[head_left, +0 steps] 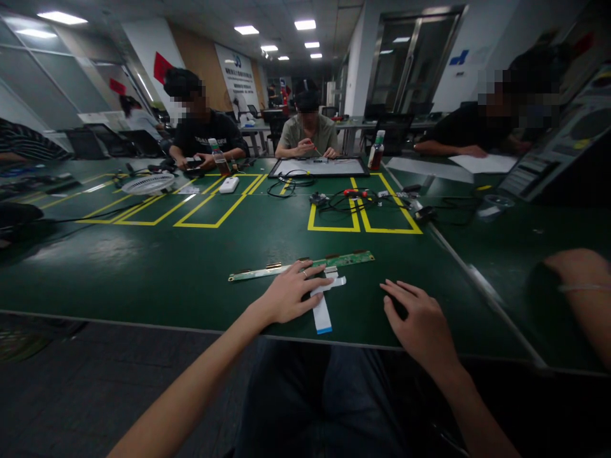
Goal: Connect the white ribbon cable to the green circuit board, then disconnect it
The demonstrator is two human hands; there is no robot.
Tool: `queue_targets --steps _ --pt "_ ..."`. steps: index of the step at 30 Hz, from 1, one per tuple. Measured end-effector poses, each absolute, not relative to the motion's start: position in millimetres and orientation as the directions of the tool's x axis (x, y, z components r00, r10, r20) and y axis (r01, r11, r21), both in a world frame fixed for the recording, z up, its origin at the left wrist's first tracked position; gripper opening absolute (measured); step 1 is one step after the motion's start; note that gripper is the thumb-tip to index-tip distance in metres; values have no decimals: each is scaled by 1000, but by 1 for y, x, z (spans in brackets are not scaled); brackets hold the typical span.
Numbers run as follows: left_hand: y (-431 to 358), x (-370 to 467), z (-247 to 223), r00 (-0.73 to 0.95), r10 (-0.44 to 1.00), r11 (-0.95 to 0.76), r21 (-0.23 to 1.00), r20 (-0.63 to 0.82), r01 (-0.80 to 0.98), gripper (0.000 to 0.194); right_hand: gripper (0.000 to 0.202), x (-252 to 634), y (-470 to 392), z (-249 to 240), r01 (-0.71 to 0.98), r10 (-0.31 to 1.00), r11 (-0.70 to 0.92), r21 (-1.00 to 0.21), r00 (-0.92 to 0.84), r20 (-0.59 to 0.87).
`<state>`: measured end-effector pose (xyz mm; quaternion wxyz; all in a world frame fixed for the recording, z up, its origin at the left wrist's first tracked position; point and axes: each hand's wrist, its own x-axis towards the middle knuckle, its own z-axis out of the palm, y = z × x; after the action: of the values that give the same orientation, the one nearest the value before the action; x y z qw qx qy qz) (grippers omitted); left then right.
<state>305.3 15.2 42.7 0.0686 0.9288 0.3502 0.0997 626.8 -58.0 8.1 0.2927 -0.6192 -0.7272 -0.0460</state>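
Note:
On the green tabletop in front of me lies a long, narrow circuit board (pixel 351 259), slightly slanted. A white flat ribbon cable (pixel 323 315) with a blue end runs from near the board's middle toward me, and a shorter white strip crosses it. My left hand (pixel 289 294) rests over the board and cable with its fingers stretched out, covering part of both. It wears a ring. To the right of the cable, my right hand (pixel 420 318) hovers at or just above the table, fingers loosely extended and holding nothing.
Black cables with a red-handled tool (pixel 356 193) lie beyond the board, among yellow tape outlines. Farther back are a framed panel (pixel 317 167), two bottles (pixel 376 151) and a round white grille (pixel 149 184). Several people sit around the table; someone's arm (pixel 585 286) is close on my right.

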Motion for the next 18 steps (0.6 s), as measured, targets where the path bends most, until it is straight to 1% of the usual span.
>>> queue_targets --steps 5,10,14,18 --pt "35 242 37 558 821 -570 128 122 811 54 33 625 -58 7 932 869 230 -281 -66 491" --pt "47 149 30 302 950 -308 81 74 948 62 34 624 -59 6 934 870 226 -276 -66 489" --pt "43 75 31 92 996 -93 31 21 995 65 34 622 -59 4 937 867 221 -271 -62 495" --pt "31 9 32 -52 998 52 -18 -19 999 67 34 622 -60 4 939 868 214 -268 -57 493"
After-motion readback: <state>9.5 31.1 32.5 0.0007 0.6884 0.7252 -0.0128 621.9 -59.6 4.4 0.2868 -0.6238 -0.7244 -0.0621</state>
